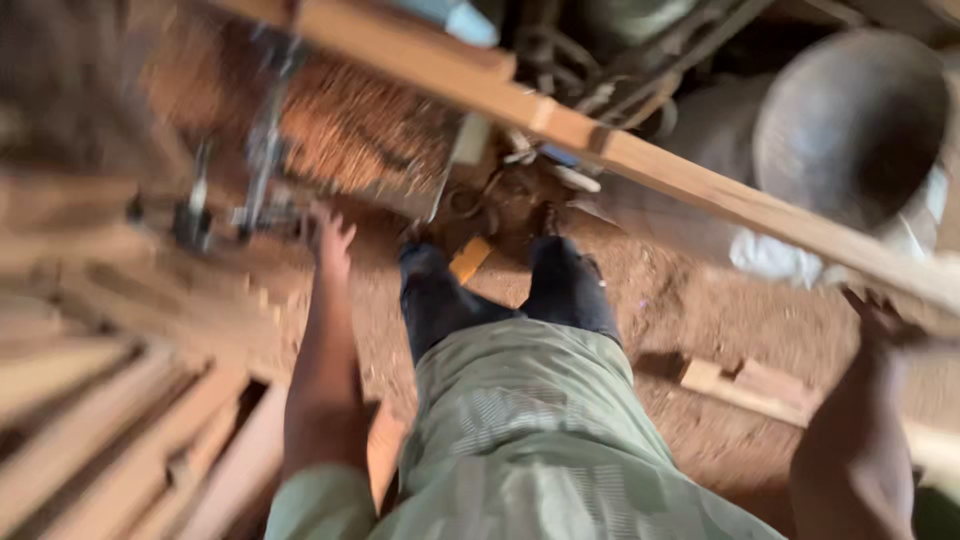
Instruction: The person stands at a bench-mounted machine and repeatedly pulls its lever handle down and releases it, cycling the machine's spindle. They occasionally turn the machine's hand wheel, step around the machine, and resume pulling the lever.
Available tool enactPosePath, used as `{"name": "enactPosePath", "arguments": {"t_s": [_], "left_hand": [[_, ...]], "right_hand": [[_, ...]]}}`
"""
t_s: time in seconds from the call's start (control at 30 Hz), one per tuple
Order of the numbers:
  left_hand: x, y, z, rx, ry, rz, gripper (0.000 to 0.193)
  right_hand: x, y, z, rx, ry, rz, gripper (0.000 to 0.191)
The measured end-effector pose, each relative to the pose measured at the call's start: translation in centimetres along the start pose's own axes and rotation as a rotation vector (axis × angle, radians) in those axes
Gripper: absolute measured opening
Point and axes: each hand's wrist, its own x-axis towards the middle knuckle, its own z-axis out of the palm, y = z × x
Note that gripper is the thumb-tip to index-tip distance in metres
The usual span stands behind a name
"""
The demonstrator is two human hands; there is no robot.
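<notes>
Overhead, a long pale wooden plank (640, 160) runs slantwise across your view, from above your left hand down to your right hand. Your right hand (885, 320) reaches up to the lower end of that plank; it meets the wood there, but the blur hides whether the fingers are wrapped around it. Your left hand (332, 238) stretches forward below the plank's upper end, fingers spread loosely and holding nothing, just beside a blurred grey metal machine frame (262, 150). Whether it touches the metal cannot be told.

Beneath the plank's middle, your legs in dark trousers (500, 290) and a pale green shirt (530, 440) stand on a sawdust-covered floor (680, 300). A small orange wood offcut (468, 260) lies on the floor between your feet. Further along, under the plank's lower end, a short light wooden block (750, 385) rests on the sawdust. Behind the plank on that side stands a large round grey metal drum (850, 120). Stacked pale wooden boards (120, 430) lie well to the left, below your left arm.
</notes>
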Motion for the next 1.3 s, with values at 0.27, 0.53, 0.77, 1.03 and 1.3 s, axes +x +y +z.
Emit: {"name": "enactPosePath", "arguments": {"t_s": [0.27,0.53,0.77,1.03,1.3], "left_hand": [[-4.2,2.9,2.7,0.024,0.061,0.096,0.067],[-4.0,2.5,2.3,-0.011,0.072,0.173,0.063],[-3.3,2.0,2.2,-0.026,0.099,0.218,0.057],[-8.1,1.1,1.3,-0.338,0.005,0.039,0.046],[-6.1,15.0,-4.1,-1.004,-0.143,0.22,0.028]], "right_hand": [[4.9,2.1,0.1,0.114,0.004,-0.049,0.058],[4.6,1.7,-0.7,0.207,0.038,-0.117,0.059],[4.5,0.3,-0.2,0.265,0.035,-0.173,0.061],[5.0,-0.7,-1.8,0.308,0.067,-0.173,0.065],[4.6,-2.3,-3.4,0.342,0.071,-0.195,0.069]]}}
